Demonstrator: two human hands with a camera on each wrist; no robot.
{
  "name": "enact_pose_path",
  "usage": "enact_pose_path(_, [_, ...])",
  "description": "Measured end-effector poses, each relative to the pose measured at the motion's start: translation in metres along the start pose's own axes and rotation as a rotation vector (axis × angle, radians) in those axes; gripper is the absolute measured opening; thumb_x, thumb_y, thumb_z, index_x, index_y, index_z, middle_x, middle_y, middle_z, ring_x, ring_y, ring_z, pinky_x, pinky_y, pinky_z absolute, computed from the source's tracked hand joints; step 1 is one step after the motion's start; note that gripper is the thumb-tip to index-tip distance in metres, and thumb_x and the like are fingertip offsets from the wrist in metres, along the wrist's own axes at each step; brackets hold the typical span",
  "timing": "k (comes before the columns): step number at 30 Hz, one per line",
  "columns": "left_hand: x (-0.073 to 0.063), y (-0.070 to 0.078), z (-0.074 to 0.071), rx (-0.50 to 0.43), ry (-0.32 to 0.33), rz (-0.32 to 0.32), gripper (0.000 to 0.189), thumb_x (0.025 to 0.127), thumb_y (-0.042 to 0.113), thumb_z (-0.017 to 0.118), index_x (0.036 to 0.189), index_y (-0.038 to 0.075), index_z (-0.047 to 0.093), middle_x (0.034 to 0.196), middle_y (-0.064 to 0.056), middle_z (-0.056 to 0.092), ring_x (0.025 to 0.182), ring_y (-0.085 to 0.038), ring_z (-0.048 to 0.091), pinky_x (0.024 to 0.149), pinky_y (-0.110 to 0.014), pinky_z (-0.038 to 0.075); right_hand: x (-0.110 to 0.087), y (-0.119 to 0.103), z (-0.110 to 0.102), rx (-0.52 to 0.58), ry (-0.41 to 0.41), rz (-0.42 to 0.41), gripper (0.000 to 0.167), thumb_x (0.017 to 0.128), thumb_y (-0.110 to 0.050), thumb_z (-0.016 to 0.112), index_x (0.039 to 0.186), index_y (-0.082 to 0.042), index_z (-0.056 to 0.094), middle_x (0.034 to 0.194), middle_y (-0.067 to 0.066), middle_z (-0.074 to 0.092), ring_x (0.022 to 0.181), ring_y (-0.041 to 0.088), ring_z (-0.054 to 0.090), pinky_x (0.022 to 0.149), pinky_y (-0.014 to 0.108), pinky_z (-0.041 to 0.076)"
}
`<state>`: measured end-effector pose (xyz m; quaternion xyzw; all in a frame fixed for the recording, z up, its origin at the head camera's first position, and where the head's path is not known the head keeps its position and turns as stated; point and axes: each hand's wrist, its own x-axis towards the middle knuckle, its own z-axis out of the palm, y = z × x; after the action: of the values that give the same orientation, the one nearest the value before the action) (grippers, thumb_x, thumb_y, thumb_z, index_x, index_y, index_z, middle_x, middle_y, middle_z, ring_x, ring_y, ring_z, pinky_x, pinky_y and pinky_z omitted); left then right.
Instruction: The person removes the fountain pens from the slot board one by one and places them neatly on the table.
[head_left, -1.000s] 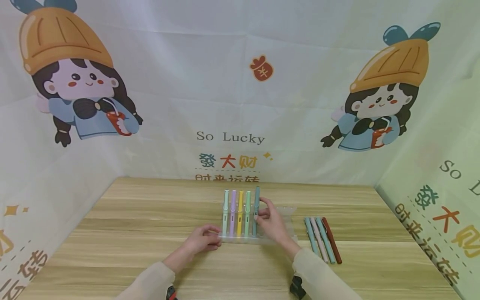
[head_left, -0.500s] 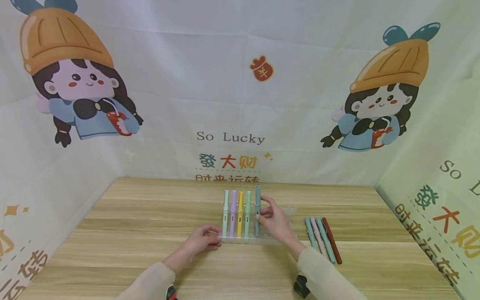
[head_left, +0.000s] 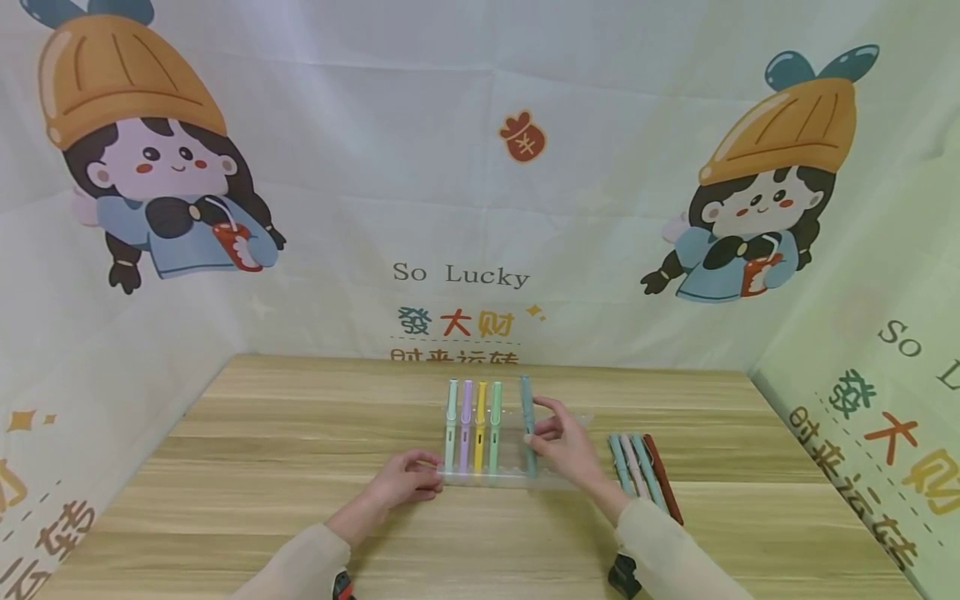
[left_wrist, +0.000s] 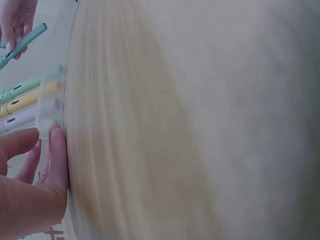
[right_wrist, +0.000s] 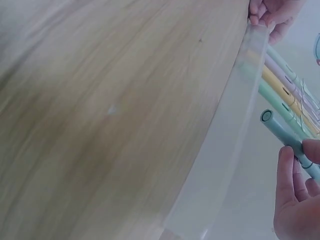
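Observation:
My right hand [head_left: 567, 450] pinches a teal-blue capped pen [head_left: 527, 404] between thumb and fingers, holding it near upright over a clear plastic pen holder [head_left: 513, 454]. In the right wrist view, the pen's round end [right_wrist: 267, 116] hangs free of the holder's front strip. Four-sided slots are not discernible. Standing side by side at the holder's left are a pale mint pen [head_left: 450, 433], a purple pen [head_left: 466, 433], a yellow pen [head_left: 481, 429] and a green pen [head_left: 495, 429]. My left hand [head_left: 401, 481] grips the holder's left end with thumb and fingers.
Right of the holder lie several capped pens side by side on the wooden table [head_left: 300, 433]: two light blue, a pale pink pen [head_left: 637, 471] and a dark red pen [head_left: 663, 479]. A printed cloth [head_left: 360, 167] hangs behind and at both sides.
My right hand has shifted right with the teal-blue pen, away from the green pen, widening the gap between them. The left hand and the holder have stayed put.

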<state>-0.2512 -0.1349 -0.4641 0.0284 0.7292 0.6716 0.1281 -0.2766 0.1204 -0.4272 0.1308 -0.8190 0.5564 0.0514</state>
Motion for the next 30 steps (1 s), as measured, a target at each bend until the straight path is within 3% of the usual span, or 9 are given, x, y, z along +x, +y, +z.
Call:
enact_pose_path(8, [0.000, 0.000, 0.000, -0.006, -0.002, 0.004, 0.026, 0.084, -0.005, 0.052, 0.107, -0.013, 0.045, 0.078, -0.010, 0.059, 0.072, -0.018, 0.058, 0.067, -0.032, 0.052, -0.005, 0.003, -0.014, -0.028, -0.001, 0.007, 0.054, 0.077, 0.000, 0.065, 0.126, -0.010, 0.044, 0.082, 0.006, 0.058, 0.073, 0.019, 0.057, 0.061, 0.029, 0.051])
enact_pose_path(30, [-0.002, 0.002, 0.001, -0.005, -0.002, -0.004, 0.025, 0.084, -0.005, 0.053, 0.106, -0.013, 0.045, 0.078, -0.010, 0.059, 0.072, -0.017, 0.058, 0.067, -0.030, 0.052, -0.014, -0.006, -0.066, -0.064, -0.021, 0.046, 0.055, 0.079, 0.001, 0.062, 0.128, -0.004, 0.039, 0.090, 0.014, 0.056, 0.079, 0.024, 0.056, 0.066, 0.033, 0.052])
